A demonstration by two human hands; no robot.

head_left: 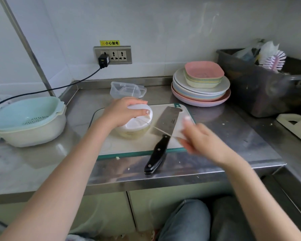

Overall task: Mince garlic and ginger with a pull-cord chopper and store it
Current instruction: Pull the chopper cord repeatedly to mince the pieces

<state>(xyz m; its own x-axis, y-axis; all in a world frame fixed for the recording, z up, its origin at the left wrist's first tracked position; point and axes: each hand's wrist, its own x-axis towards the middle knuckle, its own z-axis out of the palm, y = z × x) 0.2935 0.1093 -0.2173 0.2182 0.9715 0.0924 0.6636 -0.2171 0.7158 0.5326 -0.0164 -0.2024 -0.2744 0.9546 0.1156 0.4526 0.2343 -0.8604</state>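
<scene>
While the left hand (124, 112) curls its fingers over the round white-lidded clear chopper (135, 124) on the pale cutting board (129, 146), the blurred right hand (198, 138) pinches its taut white cord (161, 130) above the black-handled steel cleaver (163, 134).

A kitchen: steel counter (215, 141) against a white wall, stacked plates (201, 91), colander (27, 117), cleaver (163, 134) on a cutting board (129, 146), dish brush (275, 60) in a bin.

Both forearms are bare, no sleeves, watch or rings showing on the hands. Light blue jeans (184, 221) cover the leg just below the table (42, 162) edge.
</scene>
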